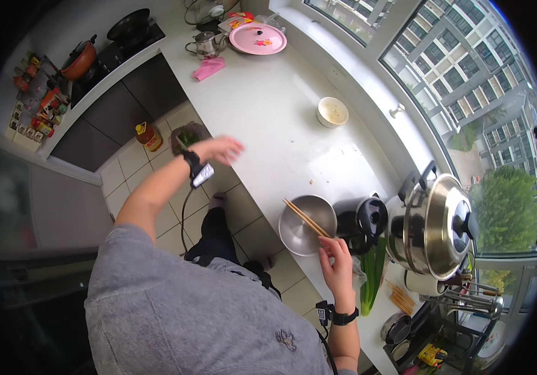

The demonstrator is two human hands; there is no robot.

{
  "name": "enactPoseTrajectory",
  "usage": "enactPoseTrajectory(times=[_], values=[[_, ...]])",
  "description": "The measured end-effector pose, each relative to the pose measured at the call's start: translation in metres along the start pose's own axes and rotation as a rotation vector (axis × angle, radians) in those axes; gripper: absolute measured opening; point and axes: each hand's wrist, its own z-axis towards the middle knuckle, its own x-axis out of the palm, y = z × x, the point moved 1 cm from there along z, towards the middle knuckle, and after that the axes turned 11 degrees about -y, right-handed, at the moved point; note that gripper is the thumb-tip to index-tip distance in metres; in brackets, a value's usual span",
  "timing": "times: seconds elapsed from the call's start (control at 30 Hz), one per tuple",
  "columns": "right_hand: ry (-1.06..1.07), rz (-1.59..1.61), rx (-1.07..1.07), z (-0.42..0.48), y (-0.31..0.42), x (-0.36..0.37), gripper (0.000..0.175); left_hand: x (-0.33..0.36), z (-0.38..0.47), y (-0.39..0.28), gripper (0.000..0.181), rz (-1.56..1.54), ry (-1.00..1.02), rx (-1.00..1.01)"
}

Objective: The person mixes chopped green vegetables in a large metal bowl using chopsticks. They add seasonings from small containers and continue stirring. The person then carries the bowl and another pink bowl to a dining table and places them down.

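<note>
My left hand (220,149) is blurred and reaches past the front edge of the white counter (259,126); nothing shows in it. At the right, my right hand (336,260) has its fingertips at the lower end of a pair of wooden chopsticks (303,215). These lie slanted across a stainless steel bowl (296,236). Whether the fingers grip them firmly is hard to tell. The bowl's inside looks bare metal. Farther up the counter, by the window side, stands a small white bowl (333,112) with light residue inside.
Beside the steel bowl are a black kettle (367,218), green onions (372,276) and a large steamer pot (432,229). A pink lidded dish (258,38), metal teapot (206,46) and pink cloth (209,69) sit at the far end. An oil bottle (149,137) stands on the floor.
</note>
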Motion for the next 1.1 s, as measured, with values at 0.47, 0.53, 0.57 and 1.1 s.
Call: enactPoseTrajectory(times=[0.47, 0.53, 0.57, 1.1], values=[[0.237, 0.097, 0.154, 0.193, 0.068, 0.233, 0.040, -0.263, 0.260, -0.090, 0.052, 1.138, -0.899, 0.574], [0.288, 0.162, 0.268, 0.233, 0.063, 0.273, 0.044, -0.266, 0.258, -0.097, 0.045, 1.060, -0.798, 0.733], [0.240, 0.177, 0.281, 0.253, 0.061, 0.291, 0.047, -0.264, 0.252, -0.102, 0.042, 0.985, -0.716, 0.687], [-1.195, 0.223, 0.504, 0.288, -0.150, 0.105, 0.033, 0.031, 0.128, -0.197, 0.066, 0.084, 0.657, 0.220]])
